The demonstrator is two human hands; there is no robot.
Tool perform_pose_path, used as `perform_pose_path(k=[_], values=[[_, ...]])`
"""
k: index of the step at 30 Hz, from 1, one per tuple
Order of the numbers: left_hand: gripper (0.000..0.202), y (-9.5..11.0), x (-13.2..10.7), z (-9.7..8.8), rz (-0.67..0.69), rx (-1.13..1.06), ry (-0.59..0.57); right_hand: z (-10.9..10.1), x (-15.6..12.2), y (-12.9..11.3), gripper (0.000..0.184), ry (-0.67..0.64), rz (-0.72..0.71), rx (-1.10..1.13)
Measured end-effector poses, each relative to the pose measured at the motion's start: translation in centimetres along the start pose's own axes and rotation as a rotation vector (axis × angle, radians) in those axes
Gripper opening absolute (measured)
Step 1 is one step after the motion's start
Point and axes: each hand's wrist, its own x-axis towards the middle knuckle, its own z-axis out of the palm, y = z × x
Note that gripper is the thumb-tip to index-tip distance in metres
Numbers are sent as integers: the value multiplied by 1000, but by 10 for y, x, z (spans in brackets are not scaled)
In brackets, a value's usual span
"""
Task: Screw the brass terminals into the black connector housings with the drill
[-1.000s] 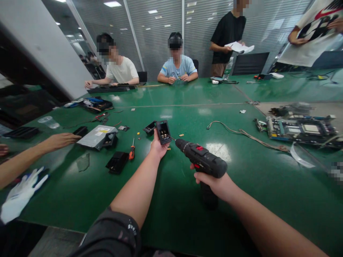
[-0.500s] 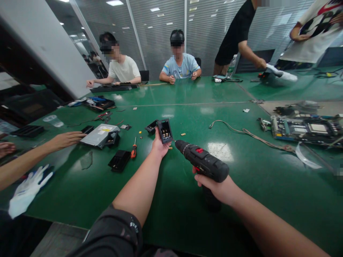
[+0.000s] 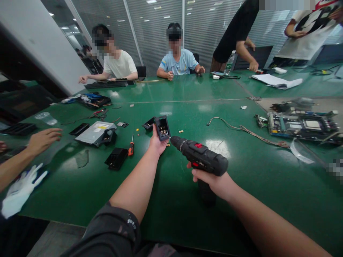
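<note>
My left hand (image 3: 158, 143) grips a small black plastic box (image 3: 162, 127) with brass-coloured pieces inside, its opening tilted toward me. A black cordless drill (image 3: 200, 153) with red switches is in my right hand (image 3: 211, 180), fingers wrapped round its handle. The drill's tip points left and comes close to the box's lower right edge; whether they touch I cannot tell. Just behind the box sits another black plastic piece (image 3: 149, 123). Small brass plates lie nearby, one (image 3: 181, 131) to the right and one (image 3: 168, 145) by my left fingers.
Left of my arm are an orange-handled screwdriver (image 3: 130, 147), a black tray (image 3: 116, 158) and a silver drive (image 3: 94, 132). A co-worker's hand (image 3: 44, 140) and a white glove (image 3: 23, 192) are farther left. Cables (image 3: 241, 128) and a circuit board (image 3: 302, 123) lie right. People sit and stand across the table.
My hands keep the box and drill in nearly the same relation. The co-worker's hand at left has drawn back from the drive. Across the table, a standing person has put down white sheets.
</note>
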Motion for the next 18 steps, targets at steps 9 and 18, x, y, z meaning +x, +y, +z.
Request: perform_pose_path(k=[9, 18], values=[[66, -2, -7, 13, 58, -20, 50, -4, 6, 16, 45, 91, 43, 47], [63, 0, -9, 14, 46, -32, 62, -2, 8, 22, 48, 320, 20, -37]])
